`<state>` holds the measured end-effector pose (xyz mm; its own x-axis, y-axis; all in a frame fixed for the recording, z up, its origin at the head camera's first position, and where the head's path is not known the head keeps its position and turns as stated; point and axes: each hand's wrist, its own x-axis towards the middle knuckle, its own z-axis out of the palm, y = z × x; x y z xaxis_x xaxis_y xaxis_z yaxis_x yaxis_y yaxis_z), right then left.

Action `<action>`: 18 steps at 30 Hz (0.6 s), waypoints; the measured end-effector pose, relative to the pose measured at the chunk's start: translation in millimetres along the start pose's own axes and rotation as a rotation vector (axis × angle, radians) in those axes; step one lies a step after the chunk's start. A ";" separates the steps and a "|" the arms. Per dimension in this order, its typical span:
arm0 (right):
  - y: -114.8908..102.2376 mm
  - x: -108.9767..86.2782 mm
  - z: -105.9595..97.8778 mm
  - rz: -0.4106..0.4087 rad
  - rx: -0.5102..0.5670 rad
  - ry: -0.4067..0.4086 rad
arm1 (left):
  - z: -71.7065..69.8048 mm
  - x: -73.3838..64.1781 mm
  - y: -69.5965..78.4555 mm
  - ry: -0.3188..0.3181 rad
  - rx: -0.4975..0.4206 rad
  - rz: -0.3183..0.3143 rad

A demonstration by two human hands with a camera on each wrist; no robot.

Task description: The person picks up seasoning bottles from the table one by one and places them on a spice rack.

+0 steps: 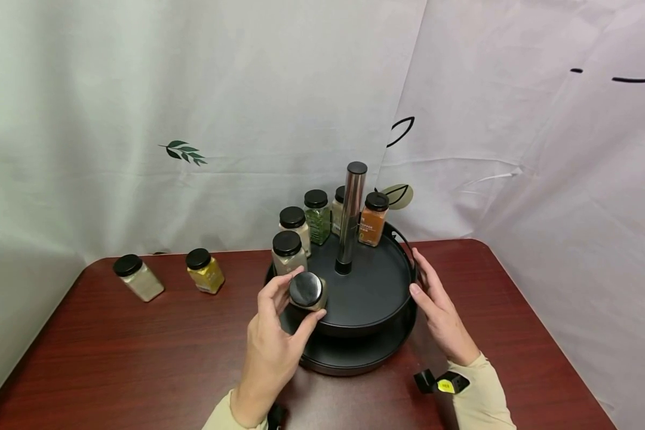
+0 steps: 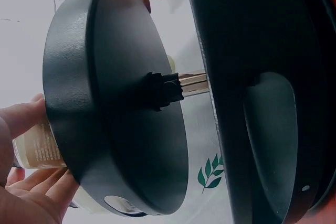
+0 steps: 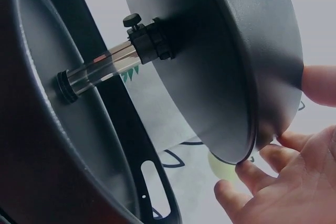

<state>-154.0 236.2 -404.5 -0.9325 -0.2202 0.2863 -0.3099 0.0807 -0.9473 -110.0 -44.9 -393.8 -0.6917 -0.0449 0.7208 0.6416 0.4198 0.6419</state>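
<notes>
Left hand (image 1: 271,341) pinching a jar (image 1: 317,304) at the left of the upper tray (image 1: 378,298).
Thumb and fingers squeeze the jar's sides, likely to keep it level; whether it rests on the tray is unclear. The right hand (image 1: 445,316), grasping nothing, lays loosely extended fingers against the opposite rim, presumably to steady it. Beyond, five jars (image 1: 318,224) stand around the post (image 1: 350,224), near the rim, perhaps for easy reach. Off left, a pale jar (image 1: 144,283) and yellow jar (image 1: 207,276) stand on the table (image 1: 183,364).
</notes>
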 end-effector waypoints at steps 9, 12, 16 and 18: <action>1.3 -0.6 -0.6 -0.016 -0.006 -0.003 | 0.1 0.7 1.1 0.013 0.094 0.011; 1.5 -0.9 -0.6 -0.011 -0.012 -0.001 | 1.0 0.5 1.1 0.028 0.116 0.004; 1.2 -0.8 -0.4 -0.005 -0.015 0.002 | 2.3 -0.3 0.3 0.043 0.121 -0.013; 1.1 -0.7 -0.4 -0.012 -0.014 0.001 | 2.9 -0.5 -0.4 0.049 0.126 -0.012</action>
<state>-153.8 236.8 -405.8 -0.9288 -0.2204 0.2978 -0.3236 0.0914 -0.9418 -110.9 -42.4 -395.2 -0.6802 -0.0934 0.7271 0.5848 0.5290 0.6149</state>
